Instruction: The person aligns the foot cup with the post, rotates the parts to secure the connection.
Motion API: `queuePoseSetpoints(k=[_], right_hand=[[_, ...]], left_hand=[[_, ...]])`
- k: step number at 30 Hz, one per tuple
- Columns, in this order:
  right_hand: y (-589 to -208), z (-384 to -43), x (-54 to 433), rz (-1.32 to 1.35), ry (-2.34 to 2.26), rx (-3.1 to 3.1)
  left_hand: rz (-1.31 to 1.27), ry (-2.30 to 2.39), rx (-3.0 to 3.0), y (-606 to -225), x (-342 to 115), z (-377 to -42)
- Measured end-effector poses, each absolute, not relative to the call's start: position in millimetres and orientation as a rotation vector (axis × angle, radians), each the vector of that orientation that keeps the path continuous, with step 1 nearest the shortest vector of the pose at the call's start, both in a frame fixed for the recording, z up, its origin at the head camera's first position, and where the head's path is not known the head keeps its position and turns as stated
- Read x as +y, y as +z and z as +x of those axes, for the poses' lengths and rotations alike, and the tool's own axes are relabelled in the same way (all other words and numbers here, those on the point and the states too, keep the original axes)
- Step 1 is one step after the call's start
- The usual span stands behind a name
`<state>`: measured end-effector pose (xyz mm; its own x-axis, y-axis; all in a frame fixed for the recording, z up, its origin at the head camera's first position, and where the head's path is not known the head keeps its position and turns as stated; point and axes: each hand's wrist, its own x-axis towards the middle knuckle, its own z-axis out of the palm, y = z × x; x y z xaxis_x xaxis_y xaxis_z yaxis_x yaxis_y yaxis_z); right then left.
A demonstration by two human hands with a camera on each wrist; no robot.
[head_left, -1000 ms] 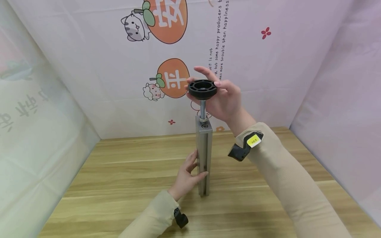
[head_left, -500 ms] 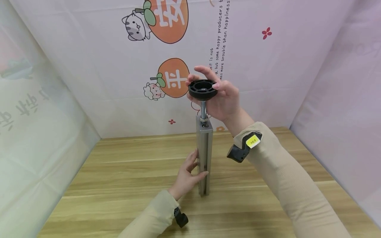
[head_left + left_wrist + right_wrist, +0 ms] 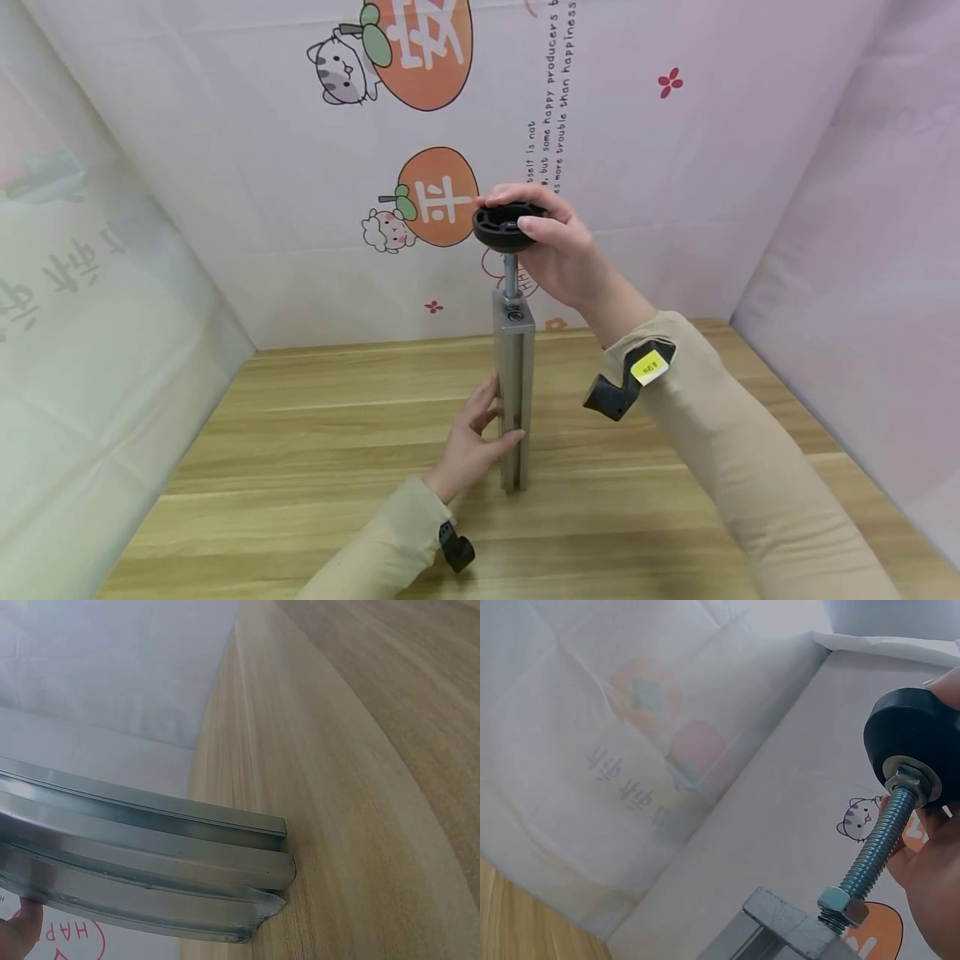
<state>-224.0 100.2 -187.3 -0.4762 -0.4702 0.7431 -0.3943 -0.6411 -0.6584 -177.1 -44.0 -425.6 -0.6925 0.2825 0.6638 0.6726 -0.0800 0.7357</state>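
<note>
An aluminium profile (image 3: 514, 375) stands upright on the wooden table in the head view. My left hand (image 3: 463, 454) grips its lower half, thumb across the near slot and fingers on the far left side. From the profile's top end rises the threaded rod (image 3: 883, 844) of a levelling foot (image 3: 499, 239), whose round black base faces up. Low on that rod sits a hex nut (image 3: 843, 906), just above the profile's end plate (image 3: 789, 921). My right hand (image 3: 566, 254) holds the black base, thumb over its near rim and fingers curved around the far side.
The wood-grain table (image 3: 300, 450) runs under both arms. A white printed cloth (image 3: 622, 167) hangs behind the profile, with cloth sides at left and right. Black wrist cameras (image 3: 617, 395) are strapped to both sleeves.
My right hand's raised index finger has come down to the base's far rim, and the thumb has slid further in over it. The left hand and the profile stay in place.
</note>
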Motion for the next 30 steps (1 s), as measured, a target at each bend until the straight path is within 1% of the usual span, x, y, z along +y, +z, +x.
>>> queuePoseSetpoints(k=[6, 13, 21, 25, 30], right_hand=[[-185, -220, 103, -1.569, -2.330, 1.491], [-182, -206, 99, -1.515, -2.346, 1.865], [-181, -201, 98, -1.564, -2.293, 2.161], [-181, -200, 99, -1.606, -2.178, 2.405], [-181, -202, 104, -1.770, -1.895, 2.841]], left_hand=[[-1.017, -1.847, -1.904, -424, -44, -177], [-1.040, -1.854, -1.889, -425, -44, -178], [-1.076, -1.851, -1.871, -424, -44, -176], [-1.076, -1.844, -1.867, -425, -44, -177], [-1.065, -1.847, -1.882, -425, -44, -177]])
